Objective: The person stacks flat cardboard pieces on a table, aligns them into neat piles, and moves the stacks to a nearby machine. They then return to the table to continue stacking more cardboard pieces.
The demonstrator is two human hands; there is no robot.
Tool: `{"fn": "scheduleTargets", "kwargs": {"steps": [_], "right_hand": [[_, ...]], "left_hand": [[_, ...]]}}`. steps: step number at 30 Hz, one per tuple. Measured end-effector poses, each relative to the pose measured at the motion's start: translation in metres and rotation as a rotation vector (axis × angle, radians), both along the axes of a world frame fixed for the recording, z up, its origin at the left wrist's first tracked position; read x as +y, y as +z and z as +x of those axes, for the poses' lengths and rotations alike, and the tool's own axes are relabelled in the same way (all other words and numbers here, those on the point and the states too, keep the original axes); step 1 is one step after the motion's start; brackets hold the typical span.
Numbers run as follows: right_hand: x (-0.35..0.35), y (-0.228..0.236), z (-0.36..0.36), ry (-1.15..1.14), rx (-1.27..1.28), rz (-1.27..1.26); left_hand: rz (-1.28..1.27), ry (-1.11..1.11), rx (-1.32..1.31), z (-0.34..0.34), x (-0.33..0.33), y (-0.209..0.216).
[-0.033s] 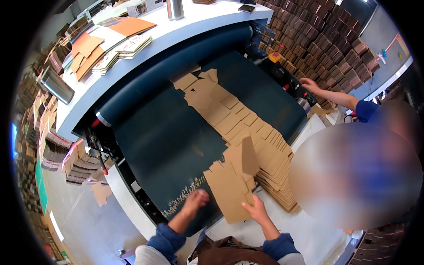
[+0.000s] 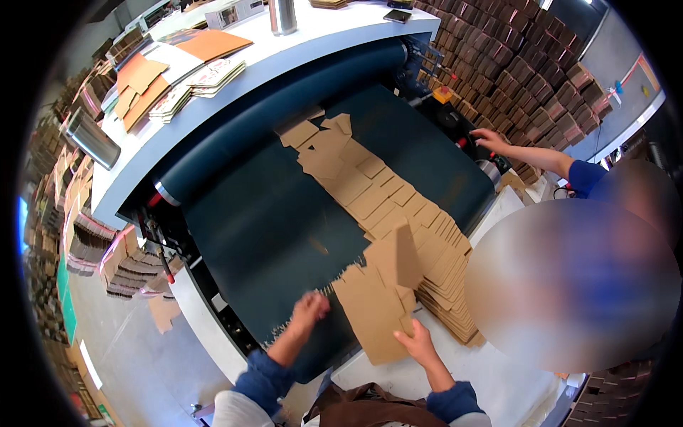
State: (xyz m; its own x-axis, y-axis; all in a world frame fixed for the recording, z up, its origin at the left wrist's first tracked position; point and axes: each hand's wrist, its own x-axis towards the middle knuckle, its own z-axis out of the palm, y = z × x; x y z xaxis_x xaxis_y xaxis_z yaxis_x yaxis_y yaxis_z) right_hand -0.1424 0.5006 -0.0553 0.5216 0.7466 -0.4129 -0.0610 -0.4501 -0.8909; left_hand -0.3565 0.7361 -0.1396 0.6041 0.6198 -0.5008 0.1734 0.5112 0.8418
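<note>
My right hand (image 2: pixel 421 345) grips the right edge of a flat brown cardboard box blank (image 2: pixel 373 320), with the thumb on its top face. The blank's cut flaps point away from me, toward a folded piece (image 2: pixel 405 256) that stands up beyond it. My left hand (image 2: pixel 311 309) is closed, its fingers curled, over the dark green conveyor belt (image 2: pixel 270 235) just left of the blank. What it holds, if anything, is hidden. Small torn cardboard scraps (image 2: pixel 281 329) lie in a line on the belt beside that hand.
Overlapping blanks (image 2: pixel 388 196) run up the belt; a thick stack (image 2: pixel 455 313) sits at their near end. On the right, a co-worker's hand (image 2: pixel 491 140) reaches to the machine's side. A white curved table (image 2: pixel 284 44) holds a steel tumbler (image 2: pixel 282 16) and cardboard sheets (image 2: pixel 213 44).
My left hand has shifted slightly up and left. The blank and my right hand have moved a little to the right. The co-worker's hand has moved left.
</note>
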Motion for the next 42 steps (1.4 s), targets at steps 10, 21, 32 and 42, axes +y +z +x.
{"fn": "scheduleTargets", "kwargs": {"steps": [10,21,32,42], "right_hand": [[-0.087,0.03,-0.013,-0.009,-0.252,-0.26],[-0.117,0.021,-0.026,-0.091,-0.218,-0.213],[-0.112,0.032,-0.012,-0.138,-0.194,-0.269],[-0.096,0.056,-0.014,-0.125,-0.128,-0.144]], "left_hand": [[0.846,0.213,0.706,0.202,0.253,0.016],[0.544,0.196,0.914,0.246,0.298,0.01],[0.473,0.253,0.042,0.229,0.217,-0.001],[0.7,-0.691,-0.258,0.165,-0.01,0.109]]}}
